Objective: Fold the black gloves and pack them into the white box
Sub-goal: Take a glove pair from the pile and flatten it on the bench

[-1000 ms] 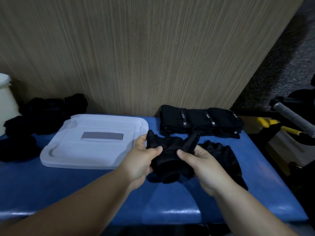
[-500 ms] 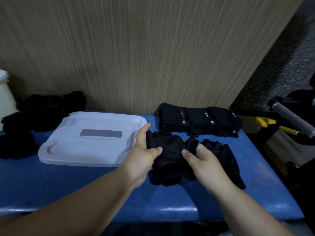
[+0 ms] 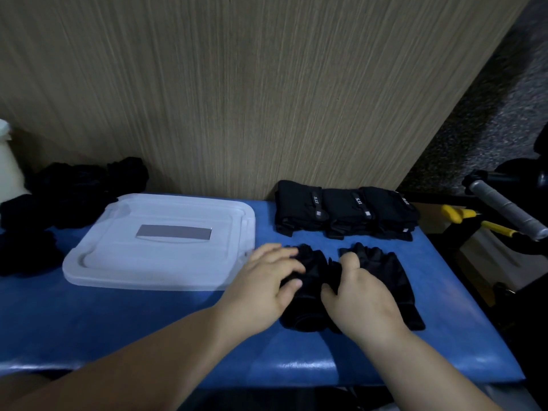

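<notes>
A blue padded bench (image 3: 148, 336) with a glossy front edge stands against a wood-grain panel (image 3: 267, 99); on it, left of middle, a white plastic lid (image 3: 118, 262) lies flat. Just right of the lid's near corner two black gloves lie side by side: a bunched glove (image 3: 311, 268) nearer the lid, a flatter glove (image 3: 388, 274) beyond it. Behind them, right of the lid's far corner, a row of folded black gloves (image 3: 344, 212) sits against the panel; left of the lid a loose heap of black gloves (image 3: 77, 188) spreads toward the bench's end.
</notes>
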A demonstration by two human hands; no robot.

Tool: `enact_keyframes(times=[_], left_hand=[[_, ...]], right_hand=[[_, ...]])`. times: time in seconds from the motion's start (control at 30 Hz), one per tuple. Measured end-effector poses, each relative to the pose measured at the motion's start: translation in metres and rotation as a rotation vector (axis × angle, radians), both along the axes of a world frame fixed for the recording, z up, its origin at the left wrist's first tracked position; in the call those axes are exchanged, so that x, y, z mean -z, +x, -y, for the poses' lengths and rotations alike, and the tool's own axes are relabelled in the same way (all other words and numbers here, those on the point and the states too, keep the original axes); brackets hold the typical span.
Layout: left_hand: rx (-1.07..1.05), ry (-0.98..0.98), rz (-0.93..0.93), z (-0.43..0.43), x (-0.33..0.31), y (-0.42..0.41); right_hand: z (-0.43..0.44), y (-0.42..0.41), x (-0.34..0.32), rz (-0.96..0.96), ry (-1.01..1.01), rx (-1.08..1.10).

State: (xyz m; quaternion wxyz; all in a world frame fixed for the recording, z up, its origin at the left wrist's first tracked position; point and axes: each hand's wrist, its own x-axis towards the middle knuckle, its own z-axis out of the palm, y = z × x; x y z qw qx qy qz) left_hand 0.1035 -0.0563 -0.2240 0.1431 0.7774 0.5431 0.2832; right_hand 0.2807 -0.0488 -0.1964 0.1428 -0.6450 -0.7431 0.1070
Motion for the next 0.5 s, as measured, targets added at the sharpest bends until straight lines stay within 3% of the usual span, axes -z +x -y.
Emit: enact_keyframes(times=[0.23,0.5], left_hand=[[0.095,-0.153,-0.413,0.0073,0.0044,0.0],[0.023,-0.06,-0.449,0.0101,0.0015,-0.0017]], right_hand=[[-0.0005,0.0031,-0.0006,0.116,0.022,-0.166],[-0.0006,0.0073,0.0065,0.034,0.004,-0.355]])
